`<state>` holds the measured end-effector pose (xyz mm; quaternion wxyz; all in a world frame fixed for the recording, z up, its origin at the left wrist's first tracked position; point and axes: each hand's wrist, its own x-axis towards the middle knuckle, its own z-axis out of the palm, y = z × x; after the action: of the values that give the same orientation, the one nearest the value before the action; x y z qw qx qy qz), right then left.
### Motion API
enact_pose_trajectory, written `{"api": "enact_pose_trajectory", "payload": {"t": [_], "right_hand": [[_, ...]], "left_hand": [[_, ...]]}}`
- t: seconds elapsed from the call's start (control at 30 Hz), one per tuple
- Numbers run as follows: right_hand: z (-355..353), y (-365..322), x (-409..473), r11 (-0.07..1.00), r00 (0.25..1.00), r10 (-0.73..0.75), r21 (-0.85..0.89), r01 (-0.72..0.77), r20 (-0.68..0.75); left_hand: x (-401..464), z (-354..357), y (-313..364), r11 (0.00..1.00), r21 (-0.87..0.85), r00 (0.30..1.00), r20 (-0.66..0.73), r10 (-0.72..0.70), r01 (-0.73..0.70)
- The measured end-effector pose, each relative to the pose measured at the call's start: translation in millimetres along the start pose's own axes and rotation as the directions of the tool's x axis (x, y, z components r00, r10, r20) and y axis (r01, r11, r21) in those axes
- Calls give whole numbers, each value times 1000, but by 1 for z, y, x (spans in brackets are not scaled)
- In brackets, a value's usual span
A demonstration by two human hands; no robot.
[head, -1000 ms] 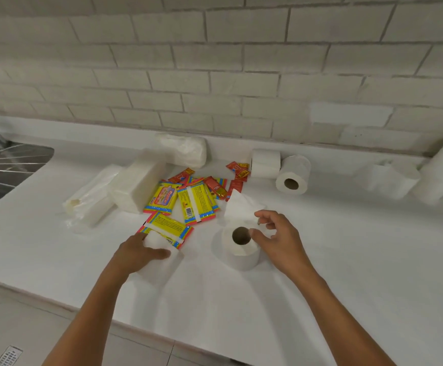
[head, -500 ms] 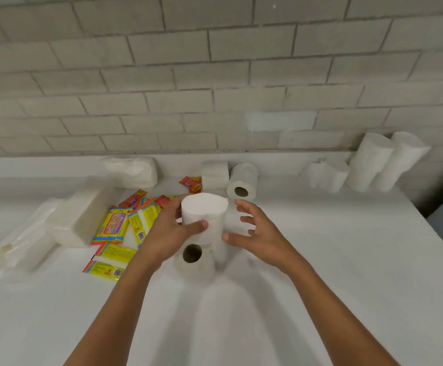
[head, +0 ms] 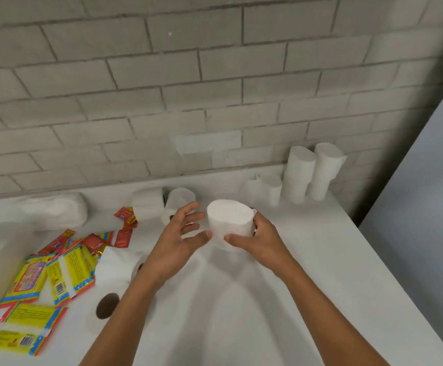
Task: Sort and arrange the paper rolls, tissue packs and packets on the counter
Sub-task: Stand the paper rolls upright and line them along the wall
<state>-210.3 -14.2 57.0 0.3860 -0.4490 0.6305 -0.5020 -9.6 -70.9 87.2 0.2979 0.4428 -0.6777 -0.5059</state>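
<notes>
1. The right hand [head: 261,240] now grips the paper roll [head: 229,225], thumb across its near side and fingers wrapped round the far side; half a second ago the left hand carried this roll and the right hand only waited open beside it.
2. The left hand [head: 179,240] has let go. Its fingers are spread and loose just left of the roll, the thumb tip close to the roll's lower edge, though I cannot tell whether it touches.
3. The roll is upright, flat end up, and has travelled rightwards, off the roll it hovered over earlier. Whether its base rests on the counter [head: 307,299] or hangs just above it, I cannot say.
4. That second roll [head: 109,302] stands on end near the left forearm, dark core showing, with a loose sheet [head: 119,265] of tissue lifted up behind it.
5. Left of it, yellow packets [head: 45,281] lie scattered, and small red sachets [head: 123,228] lie beyond them.
6. Directly behind the left hand, two more rolls [head: 149,207] sit by the wall, partly hidden by the fingers.
7. Farther left lie a tissue pack [head: 56,213] by the wall and a white block [head: 1,260] of tissue at the edge of view.
8. Beyond the grip to the right, short rolls [head: 265,191] and two tall rolls [head: 311,173] stand against the brick wall [head: 162,88], in the same arrangement as before.
</notes>
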Motion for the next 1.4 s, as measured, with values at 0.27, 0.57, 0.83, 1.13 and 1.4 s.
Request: {"api": "enact_pose_trajectory", "payload": {"t": [0.27,0.57,0.83,1.13,1.4], "right_hand": [[-75,14,97,995,947,1,-98,-34,-322],[-99,25,184,964,875,-110,-264,-21,-472],[-92,42,206,951,858,-115,-304,-50,-501],[-89,52,206,957,840,-156,-291,-3,-520],[-88,64,212,963,891,-99,-267,-26,-443]], "left_hand": [[28,26,-15,996,29,995,-63,-80,82],[40,39,-36,980,28,976,-102,-193,197],[41,35,-45,973,7,964,-137,-228,231],[42,33,-46,973,-2,962,-147,-230,232],[42,36,-47,974,18,964,-144,-223,228]]}}
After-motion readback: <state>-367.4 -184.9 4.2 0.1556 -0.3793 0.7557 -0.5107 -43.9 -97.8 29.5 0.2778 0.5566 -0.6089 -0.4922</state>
